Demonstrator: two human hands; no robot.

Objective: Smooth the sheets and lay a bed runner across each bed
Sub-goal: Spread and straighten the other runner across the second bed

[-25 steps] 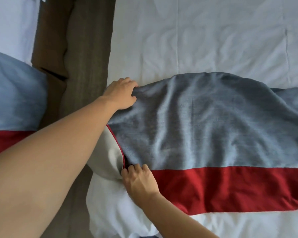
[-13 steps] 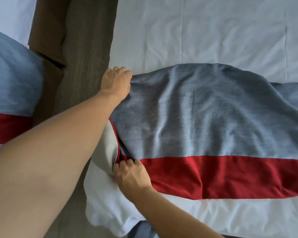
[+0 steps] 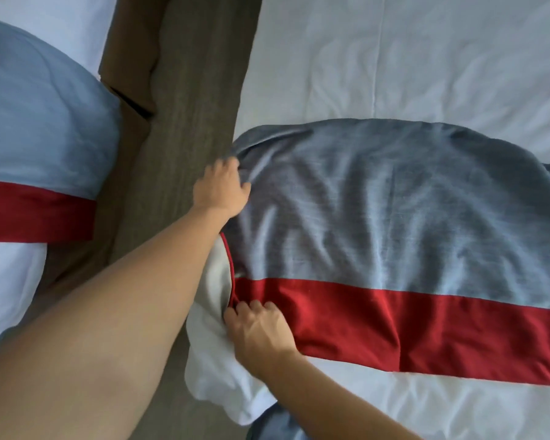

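Note:
A grey bed runner (image 3: 378, 211) with a red band along its near side lies wrinkled across the white sheet (image 3: 410, 58) of the right bed. My left hand (image 3: 223, 188) grips the runner's far left corner at the bed's edge. My right hand (image 3: 258, 328) pinches the red band's left end, where the white sheet hangs over the bed's side. The left bed carries a second grey and red runner (image 3: 38, 128) over its white sheet.
A strip of wood-grain floor (image 3: 191, 90) runs between the two beds. The brown base (image 3: 131, 42) of the left bed shows beside it. White bedding (image 3: 216, 376) bulges off the right bed's near left corner.
My left hand has slid the runner's far corner leftward to the bed's edge. My right hand has stayed on the red band's end. The view has shifted right.

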